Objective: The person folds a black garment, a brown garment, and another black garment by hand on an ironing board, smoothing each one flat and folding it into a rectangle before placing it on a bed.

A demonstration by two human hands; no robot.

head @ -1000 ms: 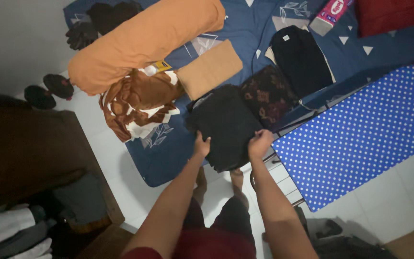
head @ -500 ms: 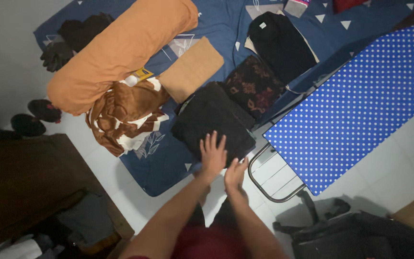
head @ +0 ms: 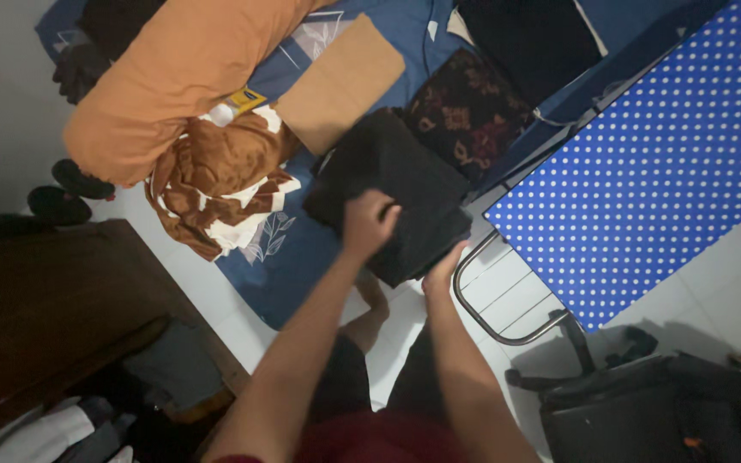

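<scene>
A folded black garment [head: 392, 184] lies at the near edge of a blue patterned mattress [head: 280, 257]. My left hand [head: 367, 223] rests on top of it with the fingers curled into the cloth. My right hand [head: 443, 267] grips the garment's near right edge from below, its fingers partly hidden under the fabric. Behind the black garment lie a folded tan cloth [head: 340, 81] and a dark floral folded cloth [head: 465, 111].
An ironing board [head: 645, 171] with a blue white-dotted cover stands to the right on metal legs [head: 499, 317]. An orange bolster [head: 165, 77] and a brown-and-white blanket [head: 225, 184] lie left. A dark wooden cabinet [head: 45, 317] is at lower left, a black bag [head: 671, 411] at lower right.
My left hand went from flat on the black garment to curled on it. My right hand moved up to the garment's near edge. The view shifted toward the bed.
</scene>
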